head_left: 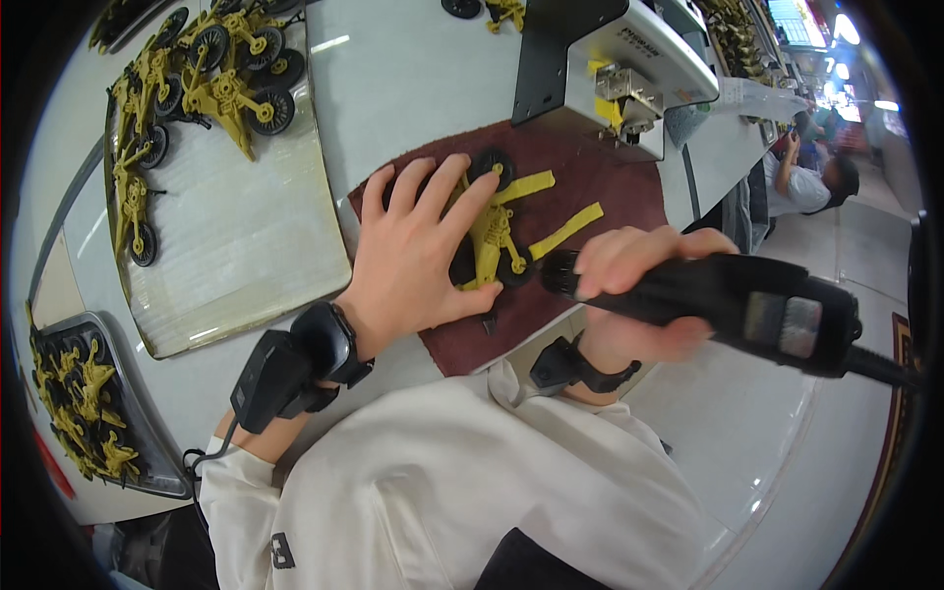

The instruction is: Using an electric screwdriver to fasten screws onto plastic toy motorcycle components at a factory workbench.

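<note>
A left hand spread over a yellow toy motorbike, a black power tool in the right.

The left hand (pixel 418 246), fingers splayed, rests on the toy motorbike (pixel 492 236), which lies on a dark red cloth (pixel 600 182) by the near edge of the surface (pixel 393 74); the right hand (pixel 644 280) grips the power tool (pixel 737 305), its tip just beside the toy, contact unclear. A yellow strip (pixel 567 231) lies near the cloth's middle; a metal tray (pixel 169 482) of yellow toys (pixel 88 403) sits toward the surface's near-left corner.

The model motorbike (pixel 489 234) is yellow and black, the tool (pixel 723 290) black, the cloth (pixel 615 187) maroon.
</note>
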The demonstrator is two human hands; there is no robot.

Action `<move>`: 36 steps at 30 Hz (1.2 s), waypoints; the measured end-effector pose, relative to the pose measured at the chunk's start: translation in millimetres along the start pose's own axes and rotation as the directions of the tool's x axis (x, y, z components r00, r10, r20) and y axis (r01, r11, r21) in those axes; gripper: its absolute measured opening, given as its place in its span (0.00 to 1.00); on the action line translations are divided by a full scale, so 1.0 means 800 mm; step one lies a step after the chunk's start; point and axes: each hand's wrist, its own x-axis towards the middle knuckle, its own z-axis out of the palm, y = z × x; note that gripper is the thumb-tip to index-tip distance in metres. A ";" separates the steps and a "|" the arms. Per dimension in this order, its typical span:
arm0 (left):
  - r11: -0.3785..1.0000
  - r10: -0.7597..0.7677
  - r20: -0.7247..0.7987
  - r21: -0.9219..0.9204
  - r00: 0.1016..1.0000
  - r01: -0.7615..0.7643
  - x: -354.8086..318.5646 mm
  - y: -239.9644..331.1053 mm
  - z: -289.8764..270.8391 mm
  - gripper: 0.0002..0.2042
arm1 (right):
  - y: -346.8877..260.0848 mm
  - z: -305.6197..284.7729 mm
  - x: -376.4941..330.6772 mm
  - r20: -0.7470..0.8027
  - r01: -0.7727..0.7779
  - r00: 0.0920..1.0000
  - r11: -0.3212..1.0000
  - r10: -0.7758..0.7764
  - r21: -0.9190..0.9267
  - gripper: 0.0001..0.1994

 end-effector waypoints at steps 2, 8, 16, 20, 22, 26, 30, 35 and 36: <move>1.000 0.005 -0.009 -0.001 1.000 -0.005 0.002 -0.003 0.001 0.40 | -0.006 -0.006 0.027 -0.133 0.084 0.988 0.996 -0.078 0.042 0.32; 1.000 0.014 0.016 -0.007 1.000 -0.013 0.003 0.003 -0.003 0.42 | 0.001 -0.029 0.146 -0.395 0.228 0.858 0.933 -0.328 -0.279 0.28; 0.999 0.044 0.036 -0.010 0.998 -0.044 -0.001 -0.004 -0.004 0.46 | -0.003 -0.011 0.101 -0.254 -0.082 0.966 0.992 0.056 -0.095 0.23; 0.999 0.035 0.015 0.003 0.999 -0.035 -0.008 -0.007 -0.003 0.46 | -0.029 0.017 0.019 0.086 0.021 0.995 0.946 -0.051 0.322 0.42; 0.999 0.043 0.012 -0.011 0.999 -0.043 -0.007 -0.006 0.000 0.45 | -0.033 0.009 -0.004 0.233 -0.025 0.970 0.933 -0.064 0.359 0.43; 0.999 0.044 -0.015 -0.009 0.999 -0.044 -0.011 -0.005 0.001 0.43 | -0.034 0.007 -0.016 0.337 -0.085 0.941 0.943 -0.030 0.322 0.41; 0.998 0.049 -0.014 -0.033 0.999 -0.050 -0.007 -0.003 0.006 0.44 | -0.023 0.030 -0.025 0.154 0.001 0.988 0.999 -0.008 0.046 0.41; 0.998 0.052 -0.020 -0.039 0.998 -0.052 -0.005 -0.008 0.008 0.43 | -0.008 0.045 -0.022 0.125 -0.009 0.992 0.998 0.001 0.067 0.37; 0.998 0.053 -0.017 -0.034 0.998 -0.054 -0.005 -0.010 0.008 0.43 | -0.008 0.049 -0.022 0.090 -0.021 0.996 1.000 0.019 0.023 0.37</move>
